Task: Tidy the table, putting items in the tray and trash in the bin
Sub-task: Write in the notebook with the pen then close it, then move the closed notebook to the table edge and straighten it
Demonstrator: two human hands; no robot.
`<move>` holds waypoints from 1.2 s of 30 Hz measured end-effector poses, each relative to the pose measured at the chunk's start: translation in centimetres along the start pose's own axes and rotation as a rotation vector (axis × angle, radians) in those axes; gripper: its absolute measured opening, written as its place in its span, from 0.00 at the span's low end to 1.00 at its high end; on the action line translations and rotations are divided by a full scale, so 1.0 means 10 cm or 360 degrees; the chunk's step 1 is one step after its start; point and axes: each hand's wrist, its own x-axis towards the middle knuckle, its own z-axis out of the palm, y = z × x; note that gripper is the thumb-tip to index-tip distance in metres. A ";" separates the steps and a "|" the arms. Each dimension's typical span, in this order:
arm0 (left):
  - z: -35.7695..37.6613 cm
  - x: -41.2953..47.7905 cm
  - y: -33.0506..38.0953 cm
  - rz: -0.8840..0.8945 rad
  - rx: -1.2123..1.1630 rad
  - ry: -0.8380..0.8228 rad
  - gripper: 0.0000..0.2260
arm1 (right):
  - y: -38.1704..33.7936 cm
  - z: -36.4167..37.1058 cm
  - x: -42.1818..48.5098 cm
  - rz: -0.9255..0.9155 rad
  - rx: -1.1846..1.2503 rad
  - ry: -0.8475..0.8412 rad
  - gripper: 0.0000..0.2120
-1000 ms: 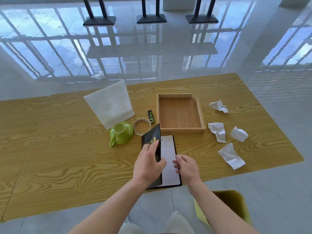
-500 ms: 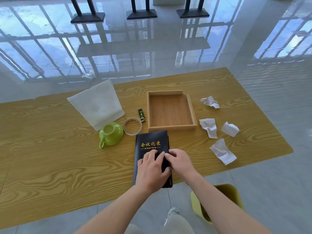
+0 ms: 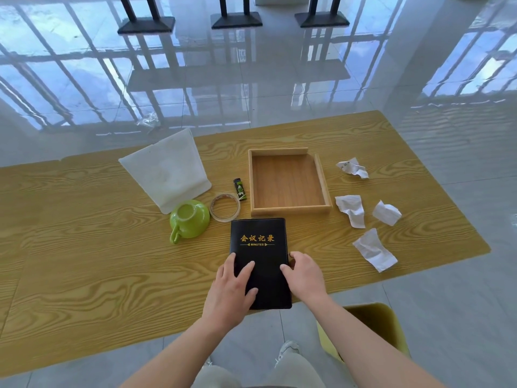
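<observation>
1. The bin (image 3: 376,322) is sitting on the floor just below the near edge of the table (image 3: 84,261), on the person's right. The right forearm is partly hiding it.
2. The left hand (image 3: 233,287) is lying flat on the closed black notebook (image 3: 260,256), fingers spread and grasping nothing. The right hand (image 3: 303,275) is pinching the book's right edge, thumb on the cover and fingers curling round the side.
3. The notebook is lying by the table's front edge, its near end perhaps just over it, and is not yet in the tray. With only one side gripped, the cover could be flopping open on the lift, or the smooth book could be slipping to the floor.
4. The green cup (image 3: 190,218) and the tape roll (image 3: 225,207) are sitting just beside the notebook's far left corner. A leftward swing could be knocking them.
5. Four crumpled paper scraps (image 3: 375,249) are lying well to the right, light enough for a passing arm to be brushing them off.
6. The tray (image 3: 291,212) is waiting just beyond the notebook. It looks only slightly wider than the book, so a skewed book could be catching on a wall.
7. The lighter (image 3: 240,189) is lying beside the tray's left wall, with the white pouch (image 3: 167,172) further left.
</observation>
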 end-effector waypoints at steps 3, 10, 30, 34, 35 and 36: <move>0.00 0.03 0.04 -0.0064 -0.0157 -0.0007 0.28 | -0.02 0.03 -0.01 0.0061 -0.0009 0.0004 0.14; -0.04 0.10 0.13 -0.0255 -0.0392 0.0050 0.29 | -0.04 0.06 0.01 0.0284 0.0385 -0.0157 0.12; -0.27 0.06 0.29 -0.0249 -0.0826 0.0238 0.31 | 0.06 -0.37 -0.11 0.0199 0.1193 -0.0077 0.07; -0.31 0.14 0.41 -0.0264 -0.0891 0.0211 0.32 | 0.12 -0.49 -0.11 0.0160 0.1242 -0.0083 0.07; -0.32 0.15 0.45 -0.0272 -0.0896 0.0226 0.32 | 0.15 -0.52 -0.11 0.0157 0.1242 -0.0085 0.07; -0.32 0.17 0.49 -0.0284 -0.0900 0.0241 0.32 | 0.17 -0.56 -0.10 0.0158 0.1243 -0.0086 0.07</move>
